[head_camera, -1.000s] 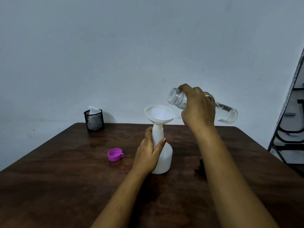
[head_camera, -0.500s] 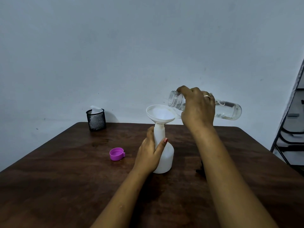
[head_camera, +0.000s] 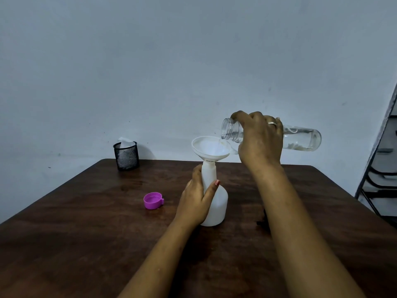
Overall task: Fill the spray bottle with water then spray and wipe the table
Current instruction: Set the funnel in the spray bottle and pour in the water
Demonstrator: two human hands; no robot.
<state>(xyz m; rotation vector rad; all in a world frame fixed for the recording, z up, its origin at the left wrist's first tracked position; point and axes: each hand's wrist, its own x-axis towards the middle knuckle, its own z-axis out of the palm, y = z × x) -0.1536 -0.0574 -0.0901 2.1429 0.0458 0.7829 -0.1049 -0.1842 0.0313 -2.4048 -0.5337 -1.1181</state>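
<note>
The white spray bottle stands upright in the middle of the surface, a white funnel in its neck. The left hand is curled round that neck. The right hand grips a clear water bottle tipped nearly level, its mouth at the funnel's rim.

A black mesh cup stands at ten o'clock with white paper inside it. A purple cap lies open side up at five o'clock from this cup. A black metal rack is at three o'clock.
</note>
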